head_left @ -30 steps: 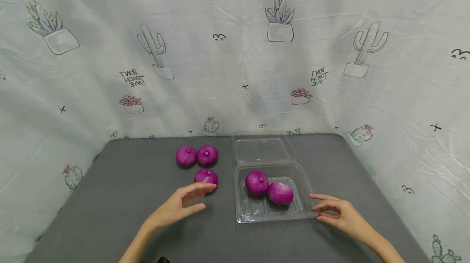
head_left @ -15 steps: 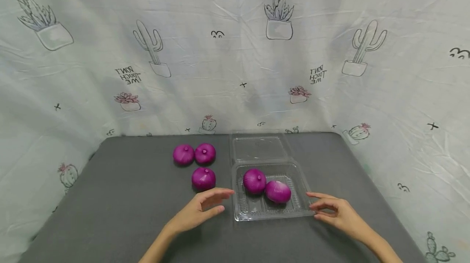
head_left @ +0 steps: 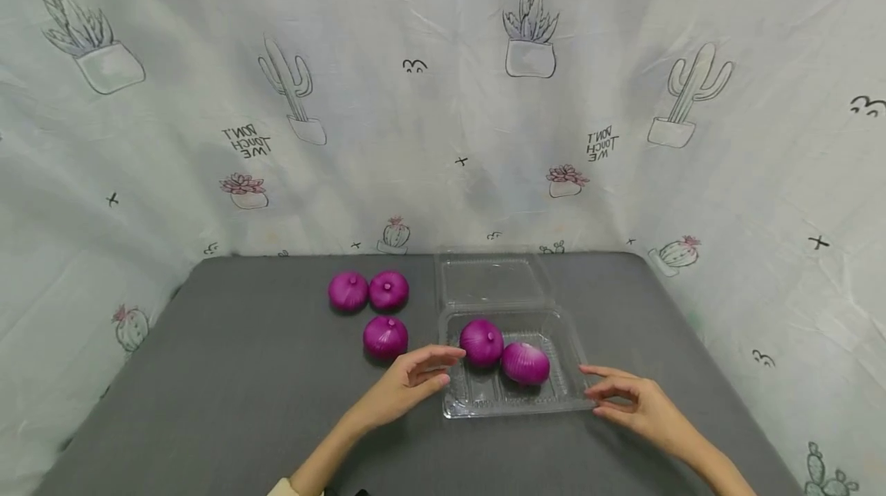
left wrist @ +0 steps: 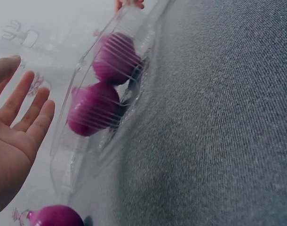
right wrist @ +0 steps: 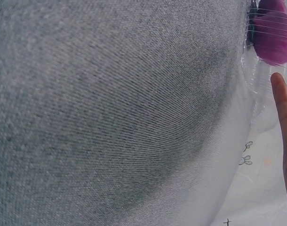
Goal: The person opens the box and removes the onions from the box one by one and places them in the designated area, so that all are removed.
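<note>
A clear plastic clamshell box [head_left: 515, 406] lies on the grey table with its lid [head_left: 491, 282] folded back. Inside sit two purple onions, a left one [head_left: 481, 342] and a right one [head_left: 526, 364] on its side. My left hand [head_left: 408, 384] is held over the box's left rim, fingers spread and holding nothing; in the left wrist view the palm [left wrist: 11, 141] faces the box. At the box's right rim is my right hand [head_left: 633, 404], fingers loosely extended; its fingertips seem to touch the rim. In the right wrist view one straight finger [right wrist: 283, 110] shows beside the box.
Left of the box, three more purple onions lie on the table: a front one [head_left: 385, 337] and two behind, a left one [head_left: 348, 291] and a right one [head_left: 389, 291]. A pale printed curtain [head_left: 443, 134] rises behind the grey table [head_left: 228, 373] and along its sides.
My left hand has moved right, from beside the front onion to over the box's left rim. The right hand stays at the right rim. The onions and box keep their places.
</note>
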The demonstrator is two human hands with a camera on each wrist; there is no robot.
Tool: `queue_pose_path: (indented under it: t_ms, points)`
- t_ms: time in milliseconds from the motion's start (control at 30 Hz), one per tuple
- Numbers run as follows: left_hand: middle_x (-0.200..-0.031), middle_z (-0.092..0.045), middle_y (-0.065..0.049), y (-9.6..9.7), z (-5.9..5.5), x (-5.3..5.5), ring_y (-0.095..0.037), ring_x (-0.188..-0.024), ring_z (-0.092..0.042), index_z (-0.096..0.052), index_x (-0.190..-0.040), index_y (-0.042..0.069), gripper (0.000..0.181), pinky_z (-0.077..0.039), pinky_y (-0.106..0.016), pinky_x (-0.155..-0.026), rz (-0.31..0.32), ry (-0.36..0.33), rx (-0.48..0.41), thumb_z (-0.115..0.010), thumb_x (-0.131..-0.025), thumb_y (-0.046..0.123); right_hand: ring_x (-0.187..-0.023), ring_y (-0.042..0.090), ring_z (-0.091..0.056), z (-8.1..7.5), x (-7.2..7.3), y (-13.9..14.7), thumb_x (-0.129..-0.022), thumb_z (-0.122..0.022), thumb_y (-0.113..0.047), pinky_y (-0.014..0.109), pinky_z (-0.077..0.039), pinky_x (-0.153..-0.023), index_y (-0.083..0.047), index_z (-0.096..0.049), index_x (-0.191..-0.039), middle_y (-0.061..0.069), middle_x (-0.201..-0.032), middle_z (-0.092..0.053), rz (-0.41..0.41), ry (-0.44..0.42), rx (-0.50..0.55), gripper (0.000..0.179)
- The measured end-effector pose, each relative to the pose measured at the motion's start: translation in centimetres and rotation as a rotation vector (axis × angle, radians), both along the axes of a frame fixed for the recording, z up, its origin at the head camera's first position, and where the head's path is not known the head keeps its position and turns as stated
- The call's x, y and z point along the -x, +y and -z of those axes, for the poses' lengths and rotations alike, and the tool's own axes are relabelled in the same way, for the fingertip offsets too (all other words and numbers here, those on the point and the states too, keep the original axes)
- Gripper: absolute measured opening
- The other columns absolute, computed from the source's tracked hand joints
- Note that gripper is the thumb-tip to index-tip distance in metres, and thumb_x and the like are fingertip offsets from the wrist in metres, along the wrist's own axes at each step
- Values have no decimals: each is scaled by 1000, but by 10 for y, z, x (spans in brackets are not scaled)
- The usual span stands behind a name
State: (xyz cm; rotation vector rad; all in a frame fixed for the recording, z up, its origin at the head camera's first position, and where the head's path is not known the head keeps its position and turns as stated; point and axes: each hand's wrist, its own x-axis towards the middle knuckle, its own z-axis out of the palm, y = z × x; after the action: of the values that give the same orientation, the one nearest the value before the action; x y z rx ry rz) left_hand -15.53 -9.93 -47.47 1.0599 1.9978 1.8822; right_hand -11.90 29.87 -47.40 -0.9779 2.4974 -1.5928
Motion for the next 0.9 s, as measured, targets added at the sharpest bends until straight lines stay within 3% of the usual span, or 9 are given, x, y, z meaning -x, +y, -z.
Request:
queue_pose_path:
  t_ms: [133,233,533,733,900]
  points:
    - [-134,-51,-23,4,8,0,-34,-124,-50,-51,-133,2,37,-42,-43,-101,-2,-7,3,-55,-97,6,-97,16,-66,3,-3,-1,-84,-68,4,24,-55,-78,7,-65,-105,-2,-137,-53,-22,-5,0,22]
    - [-133,-52,-23,7,11,7,-42,-123,-48,-51,-133,2,39,-38,-50,-101,-12,-11,-9,-59,-95,5,-99,12,-65,4,-4,-1,-83,-69,4,24,-54,-78,6,-66,-105,-3,-137,-54,-16,2,-5,22]
    - [-133,-54,-19,9,5,32,-37,-122,-50,-52,-131,-2,44,-42,-43,-101,-28,-40,57,-66,-90,7,-107,6,-61,3,-4,3,-83,-69,3,26,-54,-80,7,-66,-105,-3,-136,-54,-4,-50,8,22]
    - [-132,-53,-21,10,5,43,-43,-122,-48,-53,-130,-2,43,-41,-41,-102,-49,-39,44,-66,-89,4,-105,8,-63,3,-2,4,-83,-70,3,24,-54,-80,6,-66,-105,-2,-136,-54,-4,-13,1,23]
    - [-132,-53,-21,3,1,57,-42,-119,-51,-53,-131,-1,44,-45,-36,-98,-34,14,97,-67,-90,7,-99,12,-65,4,1,0,-83,-69,4,24,-54,-79,5,-66,-106,0,-137,-53,10,22,-9,23]
